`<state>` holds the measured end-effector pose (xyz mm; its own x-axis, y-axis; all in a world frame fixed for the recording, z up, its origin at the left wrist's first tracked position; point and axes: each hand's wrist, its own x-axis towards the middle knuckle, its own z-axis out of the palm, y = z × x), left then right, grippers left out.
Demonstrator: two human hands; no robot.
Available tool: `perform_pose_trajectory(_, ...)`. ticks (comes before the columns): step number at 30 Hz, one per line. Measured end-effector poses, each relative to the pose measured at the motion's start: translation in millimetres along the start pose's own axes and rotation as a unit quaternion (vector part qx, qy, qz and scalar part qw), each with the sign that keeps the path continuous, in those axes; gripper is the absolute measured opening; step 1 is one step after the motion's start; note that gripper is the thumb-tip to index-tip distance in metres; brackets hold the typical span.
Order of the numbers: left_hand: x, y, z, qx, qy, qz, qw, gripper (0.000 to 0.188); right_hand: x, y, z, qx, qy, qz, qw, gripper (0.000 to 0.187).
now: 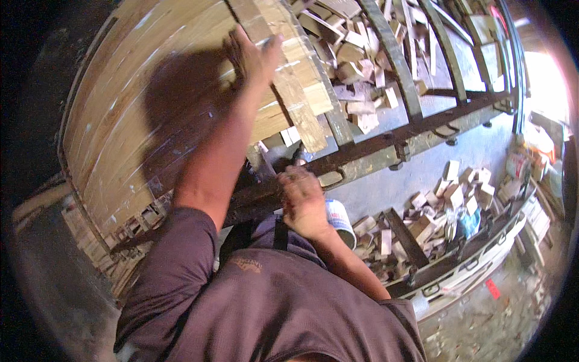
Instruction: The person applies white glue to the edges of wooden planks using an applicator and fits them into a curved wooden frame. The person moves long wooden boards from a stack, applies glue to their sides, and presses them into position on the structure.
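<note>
A broad panel of glued wooden strips point(114, 96), streaked with whitish glue, lies across a dark metal frame. My left hand point(252, 59) is stretched out over it, fingers and thumb apart, beside a wooden batten point(295, 108) that crosses the panel's right part. It holds nothing that I can see; whether it touches the batten I cannot tell. Nearer to me, my right hand point(303, 202) is at the frame's front rail point(374, 154) with its fingers curled. What lies under those fingers is hidden. A white bucket point(339, 220) stands just right of that wrist.
Dark crossbars point(392, 60) of the frame run on to the right, with loose wood offcuts point(356, 66) beyond and beneath. Another heap of offcuts point(452, 193) lies at lower right, by a second metal rail point(470, 259). Bright light enters at far right.
</note>
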<state>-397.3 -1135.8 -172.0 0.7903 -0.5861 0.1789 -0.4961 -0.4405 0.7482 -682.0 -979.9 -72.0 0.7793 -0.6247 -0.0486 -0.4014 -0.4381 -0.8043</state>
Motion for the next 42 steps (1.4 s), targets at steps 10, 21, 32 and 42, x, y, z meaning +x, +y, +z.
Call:
perform_pose_trajectory(10, -226, 18, -200, 0.014, -0.096, -0.004, 0.995, 0.079, 37, 32, -44, -0.153, 0.074, 0.042, 0.985, 0.050)
perform_pose_trajectory(21, -394, -117, -462, 0.049, 0.181, -0.010, 0.982, 0.058, -41, -104, 99, -0.132, -0.025, -0.149, 0.980, 0.042)
perform_pose_trajectory(32, -721, -271, -710, 0.160, 0.455, -0.335, 0.810, 0.051, -175, -347, 415, -0.100, -0.306, -0.489, 0.810, 0.035)
perform_pose_trajectory(42, -815, -401, -841, 0.036, 0.507, -0.425, 0.749, 0.042, -216, -393, 602, -0.145, -0.440, -0.545, 0.699, 0.042)
